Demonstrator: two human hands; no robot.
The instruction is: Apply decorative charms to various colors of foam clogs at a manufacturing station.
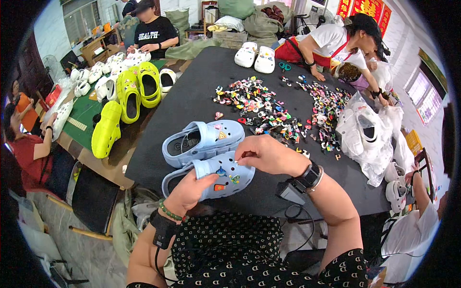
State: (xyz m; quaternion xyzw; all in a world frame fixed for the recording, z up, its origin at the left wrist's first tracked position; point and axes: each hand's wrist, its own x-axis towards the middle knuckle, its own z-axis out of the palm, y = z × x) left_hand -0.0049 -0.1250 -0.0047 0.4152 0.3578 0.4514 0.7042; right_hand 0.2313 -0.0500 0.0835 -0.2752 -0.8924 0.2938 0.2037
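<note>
My left hand (186, 194) grips the side of a light blue clog (203, 169), its thumb lying over the upper. Several colourful shoe charms sit in this clog's holes, among them an orange-red one (220, 187) and a green one (234, 179). At the toe, my right hand (273, 154) is closed in a pinch over the holes. A small white bit shows by its fingertips, too small to name. Just beyond lies the matching blue clog (206, 139), with a pizza-slice charm (222, 135) and a pink one on its upper.
Loose shoe charms (283, 117) spread across the black table (192, 91). White clogs (264, 60) stand at its far edge; bagged white shoes (365, 139) lie right. Yellow-green clogs (107, 129) are on the left table. A person (326, 45) leans in at far right. A cable (312, 225) hangs near my right arm.
</note>
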